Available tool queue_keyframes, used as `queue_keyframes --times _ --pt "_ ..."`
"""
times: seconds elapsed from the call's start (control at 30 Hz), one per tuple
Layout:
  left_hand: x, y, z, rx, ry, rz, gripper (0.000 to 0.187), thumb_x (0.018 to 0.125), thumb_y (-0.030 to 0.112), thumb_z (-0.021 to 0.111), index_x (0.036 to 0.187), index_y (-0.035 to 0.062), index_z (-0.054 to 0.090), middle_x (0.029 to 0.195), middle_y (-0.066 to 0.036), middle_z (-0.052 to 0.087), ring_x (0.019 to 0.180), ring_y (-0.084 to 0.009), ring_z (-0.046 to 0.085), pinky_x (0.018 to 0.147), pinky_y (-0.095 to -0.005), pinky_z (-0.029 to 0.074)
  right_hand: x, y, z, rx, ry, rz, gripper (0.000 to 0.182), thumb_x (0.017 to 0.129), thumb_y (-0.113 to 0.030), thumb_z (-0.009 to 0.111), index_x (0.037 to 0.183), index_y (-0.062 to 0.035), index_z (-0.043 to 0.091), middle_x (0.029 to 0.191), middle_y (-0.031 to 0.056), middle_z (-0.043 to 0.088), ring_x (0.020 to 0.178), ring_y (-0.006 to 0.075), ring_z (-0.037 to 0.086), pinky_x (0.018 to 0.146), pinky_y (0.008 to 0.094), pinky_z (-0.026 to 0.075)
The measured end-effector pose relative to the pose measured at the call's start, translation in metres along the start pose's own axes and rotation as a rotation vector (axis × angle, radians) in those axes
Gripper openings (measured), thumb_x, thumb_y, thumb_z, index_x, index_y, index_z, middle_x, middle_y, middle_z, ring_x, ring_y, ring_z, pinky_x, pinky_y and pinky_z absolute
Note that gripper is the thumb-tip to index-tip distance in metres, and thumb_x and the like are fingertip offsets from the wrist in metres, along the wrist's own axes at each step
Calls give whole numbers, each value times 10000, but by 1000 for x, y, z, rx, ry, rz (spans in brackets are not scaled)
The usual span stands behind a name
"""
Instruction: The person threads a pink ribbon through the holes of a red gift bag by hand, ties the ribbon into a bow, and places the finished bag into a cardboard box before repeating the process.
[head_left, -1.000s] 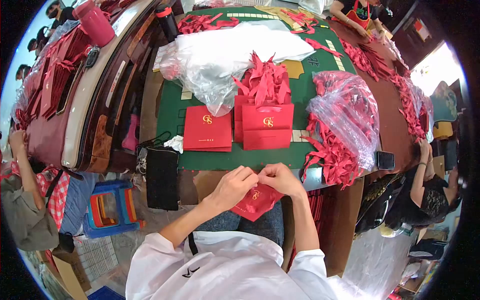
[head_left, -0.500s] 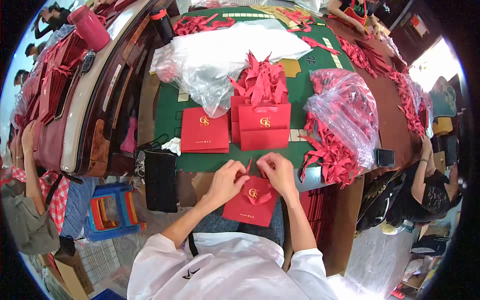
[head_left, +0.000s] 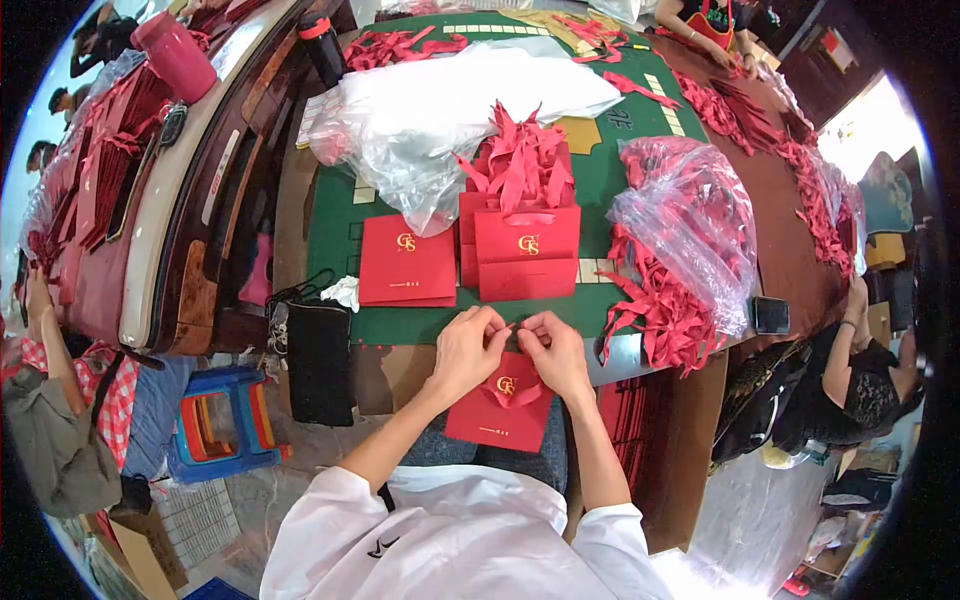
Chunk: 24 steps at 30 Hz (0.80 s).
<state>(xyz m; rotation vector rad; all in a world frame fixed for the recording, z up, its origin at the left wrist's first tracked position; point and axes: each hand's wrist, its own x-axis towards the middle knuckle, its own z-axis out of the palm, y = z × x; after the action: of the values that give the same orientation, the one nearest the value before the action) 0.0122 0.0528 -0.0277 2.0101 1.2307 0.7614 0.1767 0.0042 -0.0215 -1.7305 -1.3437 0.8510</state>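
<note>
A red paper gift bag (head_left: 497, 425) with a gold monogram rests on my lap, its red ribbon handle (head_left: 519, 400) curving over the front. At its top edge, my left hand (head_left: 468, 348) pinches with thumb and forefinger on the ribbon; most of the pinched part is hidden. Close beside it, my right hand (head_left: 556, 352) is also closed in a pinch, fingertips nearly meeting the left ones over the bag's mouth. Just ahead stand red gift bags (head_left: 528, 265) with a pile of red ribbons (head_left: 520, 165) on top. A flat red bag (head_left: 408, 262) lies to their left.
A clear plastic bag of red ribbons (head_left: 690, 235) sits at right, near a phone (head_left: 770, 316). White plastic sheeting (head_left: 460, 100) covers the table's back. A black pouch (head_left: 321, 362) hangs left, above blue stools (head_left: 225, 425). Other people work on both sides.
My hands have drawn closer together over the bag's top. The red ribbon end that stuck up by my left fingers no longer shows. The bag has barely moved.
</note>
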Motion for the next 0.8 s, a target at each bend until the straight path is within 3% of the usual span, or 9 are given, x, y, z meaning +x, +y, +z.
queue_keyframes --times 0.1,0.17,0.2,0.27,0.37,0.57,0.7,0.8 --pt "-3 3 -2 -58 82 66 128 811 119 743 824 40 642 759 -115 616 724 -321 601 653 -431 489 1 -4 -6 243 -118 151 139 928 -106 678 1011 3 656 871 49 701 768 99 643 688 267 531" --pt "-3 1 -4 -122 100 103 114 826 131 760 850 38 698 750 -66 645 679 -206 618 628 -321 492 1 -2 -8 333 -159 154 126 943 -92 661 1025 2 652 887 34 691 793 90 632 713 254 525" --pt "-4 -1 -2 -122 100 106 114 826 131 760 850 38 698 750 -66 645 679 -206 618 628 -321 492 2 -1 -8 421 -200 156 114 957 -78 644 1038 2 649 903 18 681 819 81 621 738 240 518" --pt "-4 -6 1 -490 -43 -176 113 856 131 758 885 27 727 799 -29 696 715 -118 636 667 -266 502 2 6 -6 467 -202 114 123 958 -75 639 1052 3 654 925 25 690 838 86 634 751 245 523" --pt "0 -9 -6 -716 -168 -257 120 884 106 742 943 2 741 861 -45 730 774 -82 663 740 -227 522 4 2 -11 539 -256 85 130 959 -71 639 1063 5 651 961 23 686 860 82 629 772 241 514" --pt "4 -7 -20 -863 -393 -440 115 903 106 734 951 3 750 893 -31 737 812 -61 650 742 -217 517 8 -8 -26 659 -441 102 116 960 -67 646 1056 -3 641 981 1 664 873 63 597 799 239 500" --pt "0 -7 -15 -862 -387 -417 115 911 118 732 939 8 749 866 -18 729 808 -57 649 740 -214 516 7 -3 -23 708 -464 65 76 968 -71 631 1021 -16 626 925 -20 636 863 56 581 804 227 481" --pt "-6 -4 -15 -756 -396 -404 242 892 149 758 1065 -9 699 950 -51 722 876 -91 659 790 -242 527 6 -2 -22 661 -428 87 85 982 -121 622 997 -37 620 857 -47 596 791 39 542 736 199 442"
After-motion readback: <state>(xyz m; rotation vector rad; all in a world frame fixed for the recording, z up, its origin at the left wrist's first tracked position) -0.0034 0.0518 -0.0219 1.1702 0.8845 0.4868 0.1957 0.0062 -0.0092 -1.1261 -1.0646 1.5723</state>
